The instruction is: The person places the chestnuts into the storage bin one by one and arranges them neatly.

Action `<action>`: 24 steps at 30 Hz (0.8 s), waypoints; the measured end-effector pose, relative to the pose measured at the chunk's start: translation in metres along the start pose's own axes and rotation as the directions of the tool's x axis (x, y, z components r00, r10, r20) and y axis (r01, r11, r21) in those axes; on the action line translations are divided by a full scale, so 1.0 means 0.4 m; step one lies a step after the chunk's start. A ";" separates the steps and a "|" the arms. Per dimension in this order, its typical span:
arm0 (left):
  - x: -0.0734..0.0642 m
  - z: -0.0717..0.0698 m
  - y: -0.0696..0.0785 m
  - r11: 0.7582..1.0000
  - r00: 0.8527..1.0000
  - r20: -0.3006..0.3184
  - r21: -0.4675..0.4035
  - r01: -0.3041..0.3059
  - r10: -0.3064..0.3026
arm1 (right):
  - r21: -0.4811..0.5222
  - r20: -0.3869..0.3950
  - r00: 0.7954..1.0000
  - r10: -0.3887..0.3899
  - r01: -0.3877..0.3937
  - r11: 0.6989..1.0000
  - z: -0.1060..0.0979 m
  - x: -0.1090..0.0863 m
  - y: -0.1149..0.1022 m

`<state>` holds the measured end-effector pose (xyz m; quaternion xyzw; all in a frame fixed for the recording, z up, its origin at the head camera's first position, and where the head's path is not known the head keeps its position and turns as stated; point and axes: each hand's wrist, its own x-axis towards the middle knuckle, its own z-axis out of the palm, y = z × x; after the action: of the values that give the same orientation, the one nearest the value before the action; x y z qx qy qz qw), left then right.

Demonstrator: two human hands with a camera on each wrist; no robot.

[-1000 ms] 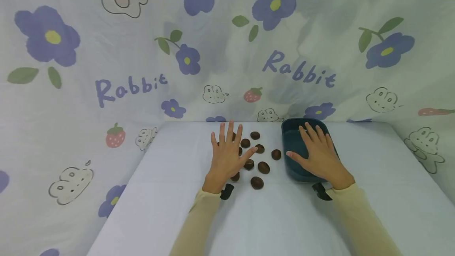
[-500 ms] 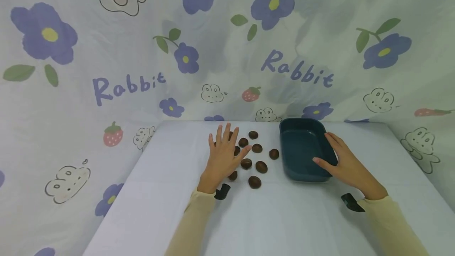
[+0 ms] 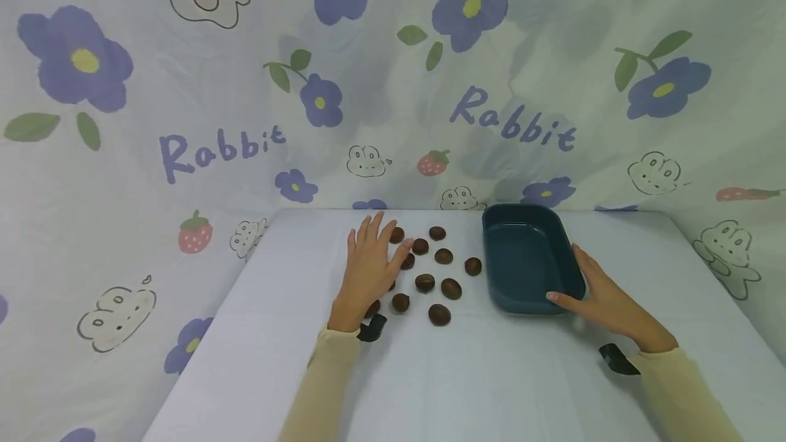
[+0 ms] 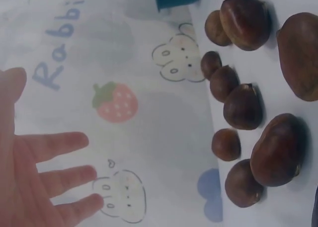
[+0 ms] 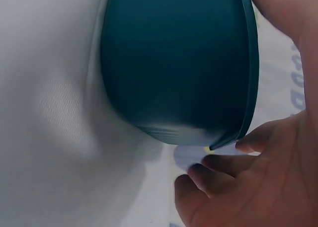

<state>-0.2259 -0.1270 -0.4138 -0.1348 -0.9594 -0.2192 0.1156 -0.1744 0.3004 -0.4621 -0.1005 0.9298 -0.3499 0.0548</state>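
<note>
My left hand (image 3: 364, 277) is over the left side of a spread of chestnuts (image 3: 439, 314), fingers extended and thumb apart. It hides part of some of them. In the left wrist view the fingers (image 4: 69, 180) are spread with nothing between them, and the brown chestnuts (image 4: 278, 150) lie to one side. A dark teal rectangular dish (image 3: 525, 264) stands to the right, holding nothing. My right hand (image 3: 614, 305) is at its near right corner, thumb over the rim and fingers outside. The right wrist view shows loosely bent fingers (image 5: 218, 180) beside the dish wall (image 5: 174, 73).
A white cloth (image 3: 479, 380) covers the table. Behind it hangs a pale curtain (image 3: 381, 108) printed with flowers, rabbits and strawberries, close to the dish's far end. Dark wrist mounts (image 3: 618, 360) sit under both cuffs.
My right hand has moved from above the dish to its right side and lower. The left hand has shifted left, uncovering more chestnuts. The dish has stayed in place.
</note>
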 end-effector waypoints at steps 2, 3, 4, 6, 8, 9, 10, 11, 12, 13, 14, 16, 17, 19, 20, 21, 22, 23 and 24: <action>0.003 -0.002 -0.005 1.000 1.000 -0.010 -0.001 -0.002 0.001 | 0.008 0.015 1.000 0.001 -0.001 1.000 0.000 0.000 0.008; 0.004 -0.003 -0.007 1.000 1.000 -0.017 -0.002 -0.002 0.002 | 0.010 0.024 1.000 0.003 -0.003 1.000 0.001 0.001 0.012; 0.005 -0.004 -0.009 1.000 1.000 -0.026 -0.002 -0.003 0.003 | 0.015 0.032 0.999 0.004 -0.004 1.000 0.002 0.001 0.016; 0.007 -0.007 -0.012 1.000 0.999 -0.050 -0.011 -0.011 0.011 | 0.032 0.046 0.999 0.004 -0.005 0.999 0.004 0.002 0.023; 0.009 -0.009 -0.016 0.999 0.997 -0.078 -0.019 -0.031 0.029 | 0.045 0.053 0.999 0.001 -0.003 0.999 0.008 0.005 0.028; 0.010 -0.010 -0.017 0.999 0.996 -0.087 -0.022 -0.039 0.037 | 0.056 0.054 0.999 -0.002 -0.001 0.998 0.010 0.006 0.031; 0.011 -0.012 -0.018 0.998 0.994 -0.101 -0.027 -0.049 0.046 | 0.071 0.053 0.999 -0.008 0.004 0.997 0.011 0.007 0.033; 0.012 -0.013 -0.018 0.998 0.992 -0.113 -0.035 -0.059 0.055 | 0.089 0.054 0.998 -0.015 0.010 0.996 0.013 0.008 0.034; 0.014 -0.014 -0.018 0.997 0.990 -0.123 -0.044 -0.067 0.061 | 0.105 0.053 0.998 -0.022 0.017 0.994 0.014 0.009 0.036; 0.016 -0.015 -0.019 0.996 0.989 -0.132 -0.053 -0.069 0.062 | 0.120 0.053 0.998 -0.027 0.021 0.993 0.015 0.009 0.037; 0.017 -0.017 -0.020 0.996 0.989 -0.137 -0.064 -0.065 0.056 | 0.134 0.053 0.998 -0.032 0.024 0.991 0.016 0.010 0.038; 0.019 -0.021 -0.023 0.995 0.990 -0.140 -0.090 -0.045 0.032 | 0.156 0.053 0.998 -0.040 0.031 0.987 0.019 0.012 0.039; 0.019 -0.024 -0.025 0.994 0.991 -0.137 -0.106 -0.030 0.016 | 0.163 0.056 0.998 -0.040 0.030 0.986 0.020 0.012 0.038; 0.017 -0.030 -0.032 0.991 0.993 -0.121 -0.137 0.001 -0.018 | 0.166 0.057 0.998 -0.039 0.029 0.986 0.022 0.013 0.038; 0.016 -0.034 -0.037 0.989 0.993 -0.114 -0.149 0.011 -0.028 | 0.165 0.059 0.998 -0.035 0.025 0.986 0.023 0.014 0.038; 0.014 -0.038 -0.041 0.987 0.994 -0.105 -0.161 0.018 -0.036 | 0.166 0.061 0.998 -0.031 0.021 0.986 0.023 0.014 0.038; 0.013 -0.042 -0.046 0.985 0.994 -0.103 -0.172 0.019 -0.037 | 0.164 0.064 0.998 -0.023 0.013 0.986 0.024 0.014 0.037; 0.011 -0.045 -0.051 0.984 0.994 -0.102 -0.180 0.017 -0.036 | 0.161 0.065 0.998 -0.018 0.008 0.987 0.024 0.013 0.037; 0.010 -0.049 -0.057 0.982 0.994 -0.099 -0.189 0.015 -0.034 | 0.159 0.064 0.998 -0.017 0.007 0.987 0.025 0.013 0.037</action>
<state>-0.2334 -0.1550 -0.4044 -0.1220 -0.9288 -0.3169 0.1485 -0.1800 0.3037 -0.4794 -0.1127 0.8960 -0.4197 0.0908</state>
